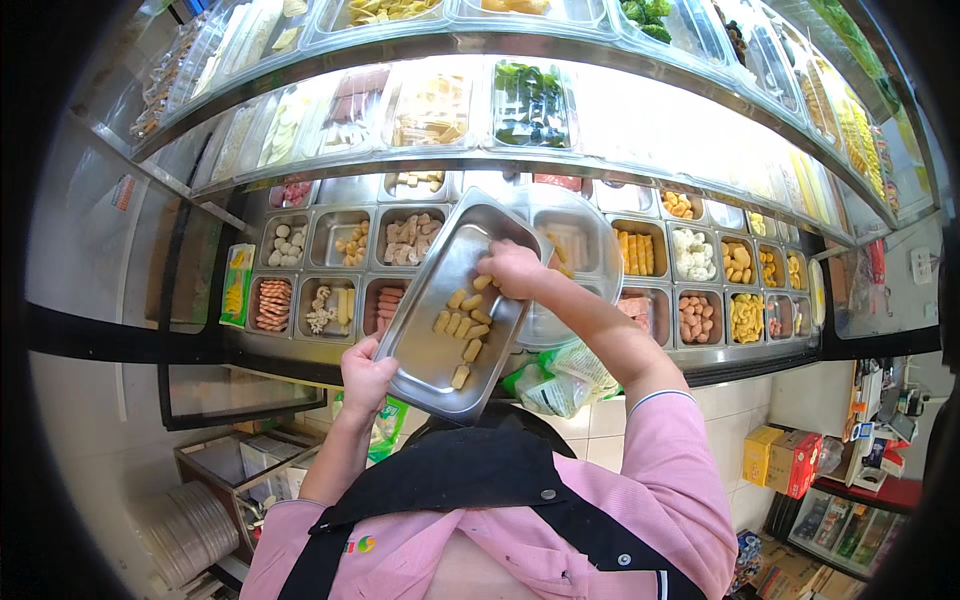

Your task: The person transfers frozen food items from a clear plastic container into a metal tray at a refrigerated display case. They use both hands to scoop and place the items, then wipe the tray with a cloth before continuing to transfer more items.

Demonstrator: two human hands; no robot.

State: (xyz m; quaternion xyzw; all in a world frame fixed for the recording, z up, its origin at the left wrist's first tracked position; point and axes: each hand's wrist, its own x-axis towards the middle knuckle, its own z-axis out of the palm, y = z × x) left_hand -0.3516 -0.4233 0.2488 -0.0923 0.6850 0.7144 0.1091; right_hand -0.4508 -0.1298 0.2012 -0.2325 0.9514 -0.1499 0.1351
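Observation:
My left hand (369,375) grips the lower left rim of a deep rectangular stainless-steel pan (420,337), thumb over the edge. The pan is tilted above the steel food bins of a display counter. Short tan cylindrical food pieces (461,324) lie loose on its floor. My right hand (511,270) is inside the pan at its upper right, fingers curled down by a few of these pieces. Its fingertips are hidden, so whether it holds any is unclear. Just right of the pan is a large clear plastic lid or tray (600,300), partly covered by my forearm.
Bins of meatballs (696,318), white balls (694,255) and sausages (388,300) surround the pan. A glass shelf edge (420,165) with plastic tubs crosses above. Plastic packaging (562,382) hangs at the counter's front edge. Cartons (787,457) sit at the lower right.

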